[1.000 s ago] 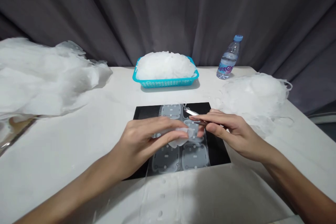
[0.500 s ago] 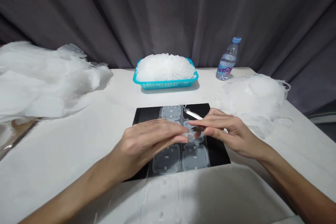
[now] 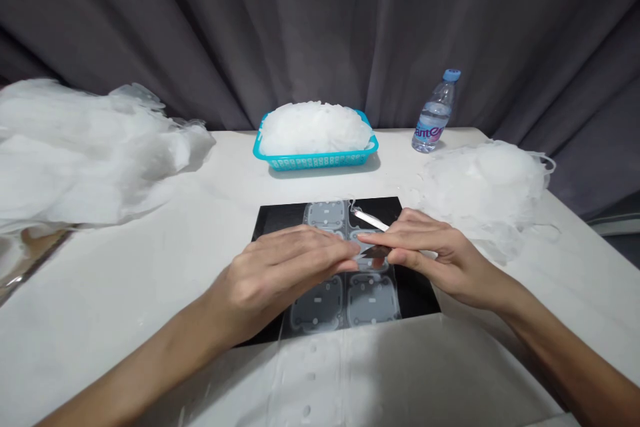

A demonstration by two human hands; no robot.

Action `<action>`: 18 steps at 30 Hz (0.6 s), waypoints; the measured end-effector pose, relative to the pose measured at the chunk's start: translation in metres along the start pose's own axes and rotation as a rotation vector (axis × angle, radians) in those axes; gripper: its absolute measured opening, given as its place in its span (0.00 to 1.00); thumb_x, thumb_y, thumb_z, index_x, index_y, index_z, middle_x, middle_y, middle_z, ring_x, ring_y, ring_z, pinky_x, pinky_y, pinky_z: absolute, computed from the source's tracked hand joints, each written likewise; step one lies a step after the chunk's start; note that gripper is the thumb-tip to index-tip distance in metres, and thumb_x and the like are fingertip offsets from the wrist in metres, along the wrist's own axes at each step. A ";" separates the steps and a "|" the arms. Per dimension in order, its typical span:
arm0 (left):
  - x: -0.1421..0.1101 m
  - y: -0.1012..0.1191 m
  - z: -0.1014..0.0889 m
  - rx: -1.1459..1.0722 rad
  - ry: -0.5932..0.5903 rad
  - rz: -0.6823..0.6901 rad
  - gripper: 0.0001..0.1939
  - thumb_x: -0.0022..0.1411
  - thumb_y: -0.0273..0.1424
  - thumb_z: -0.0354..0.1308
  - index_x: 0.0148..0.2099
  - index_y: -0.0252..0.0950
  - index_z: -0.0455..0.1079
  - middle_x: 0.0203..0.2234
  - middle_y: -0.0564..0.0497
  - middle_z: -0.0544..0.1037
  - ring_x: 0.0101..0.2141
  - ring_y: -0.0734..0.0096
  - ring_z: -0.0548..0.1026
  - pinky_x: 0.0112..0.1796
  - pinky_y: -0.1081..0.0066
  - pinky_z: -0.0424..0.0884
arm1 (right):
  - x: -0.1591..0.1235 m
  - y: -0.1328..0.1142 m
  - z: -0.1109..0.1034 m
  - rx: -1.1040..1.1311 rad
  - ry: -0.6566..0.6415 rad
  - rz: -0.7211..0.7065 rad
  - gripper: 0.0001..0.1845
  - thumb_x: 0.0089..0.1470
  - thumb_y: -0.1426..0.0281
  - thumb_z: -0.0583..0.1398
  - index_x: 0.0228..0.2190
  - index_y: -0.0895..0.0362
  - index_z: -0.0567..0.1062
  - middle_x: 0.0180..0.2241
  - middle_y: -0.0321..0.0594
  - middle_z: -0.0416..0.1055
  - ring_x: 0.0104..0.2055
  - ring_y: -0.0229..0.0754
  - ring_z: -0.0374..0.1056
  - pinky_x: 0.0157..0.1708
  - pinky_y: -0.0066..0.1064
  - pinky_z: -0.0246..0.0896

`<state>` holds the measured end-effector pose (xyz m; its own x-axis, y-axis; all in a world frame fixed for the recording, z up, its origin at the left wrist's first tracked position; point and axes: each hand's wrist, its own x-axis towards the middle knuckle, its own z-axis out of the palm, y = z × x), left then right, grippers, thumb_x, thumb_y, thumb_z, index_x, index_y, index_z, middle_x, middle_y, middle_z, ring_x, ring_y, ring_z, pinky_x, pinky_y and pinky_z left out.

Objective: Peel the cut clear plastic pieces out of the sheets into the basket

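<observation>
A clear plastic sheet with rounded panel shapes (image 3: 373, 300) lies across a black mat (image 3: 420, 295), its near end running off toward me. My left hand (image 3: 295, 257) reaches over the sheet with fingers stretched out side by side and the thumb just below them. Between thumb and fingers, my right hand (image 3: 430, 247) grips a dark pointed blade (image 3: 375, 251), whose tip comes close to the left fingertips. A thin white stick-like tool (image 3: 370, 219) also sticks out from the right hand, with a curled strand at its end. The panel under the hands is partly hidden.
Behind the mat stands a turquoise basket (image 3: 317, 161) heaped with white translucent pieces. A big pile of filmy plastic (image 3: 85, 153) lies at left, a smaller pile of scraps (image 3: 485, 180) at right. A water bottle (image 3: 433, 117) stands at the back right, before a grey curtain (image 3: 310, 27).
The blade has shifted slightly left and down, and the left thumb and fingers sit a little nearer each other. Everything else stays in place.
</observation>
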<state>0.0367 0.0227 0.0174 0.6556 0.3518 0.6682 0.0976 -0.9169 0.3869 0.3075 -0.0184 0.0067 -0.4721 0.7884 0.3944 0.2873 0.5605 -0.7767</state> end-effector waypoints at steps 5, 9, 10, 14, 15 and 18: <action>-0.003 0.001 -0.001 0.030 -0.020 -0.013 0.22 0.68 0.18 0.63 0.62 0.38 0.74 0.42 0.48 0.87 0.45 0.64 0.86 0.47 0.67 0.84 | -0.001 0.000 0.000 -0.038 0.023 -0.010 0.21 0.72 0.69 0.60 0.63 0.45 0.75 0.42 0.36 0.84 0.39 0.42 0.66 0.42 0.37 0.64; -0.002 0.002 -0.001 0.026 -0.020 -0.029 0.21 0.67 0.17 0.65 0.60 0.36 0.75 0.42 0.49 0.87 0.45 0.65 0.85 0.47 0.68 0.84 | -0.002 0.000 -0.001 -0.067 0.039 -0.027 0.22 0.70 0.71 0.61 0.62 0.45 0.75 0.44 0.37 0.83 0.41 0.42 0.67 0.43 0.37 0.66; -0.001 0.002 -0.001 0.021 -0.019 -0.027 0.22 0.67 0.17 0.65 0.60 0.36 0.75 0.42 0.49 0.87 0.45 0.66 0.85 0.47 0.68 0.84 | -0.002 0.000 -0.001 -0.077 0.040 -0.037 0.22 0.70 0.71 0.61 0.62 0.45 0.75 0.44 0.37 0.83 0.40 0.42 0.67 0.43 0.37 0.66; 0.000 0.002 -0.001 0.026 -0.012 -0.019 0.22 0.66 0.18 0.66 0.61 0.37 0.75 0.41 0.50 0.87 0.43 0.66 0.86 0.46 0.69 0.84 | -0.001 0.001 -0.003 -0.099 0.031 -0.060 0.23 0.70 0.71 0.61 0.63 0.45 0.74 0.43 0.37 0.83 0.39 0.42 0.67 0.42 0.38 0.66; -0.001 0.003 0.000 0.033 -0.005 -0.026 0.22 0.67 0.18 0.66 0.60 0.37 0.76 0.41 0.50 0.87 0.43 0.66 0.86 0.46 0.70 0.84 | -0.001 0.001 -0.003 -0.101 0.031 -0.063 0.23 0.71 0.71 0.60 0.63 0.44 0.74 0.42 0.37 0.83 0.39 0.42 0.67 0.42 0.38 0.66; -0.001 0.005 0.002 0.055 0.017 -0.040 0.20 0.67 0.20 0.67 0.59 0.39 0.76 0.41 0.52 0.87 0.41 0.68 0.86 0.46 0.70 0.84 | 0.000 0.000 -0.002 -0.108 0.036 -0.075 0.23 0.71 0.70 0.60 0.63 0.44 0.74 0.42 0.37 0.83 0.38 0.42 0.68 0.42 0.38 0.67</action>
<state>0.0382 0.0178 0.0178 0.6372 0.3910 0.6641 0.1644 -0.9109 0.3785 0.3095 -0.0180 0.0076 -0.4659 0.7509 0.4680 0.3410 0.6405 -0.6881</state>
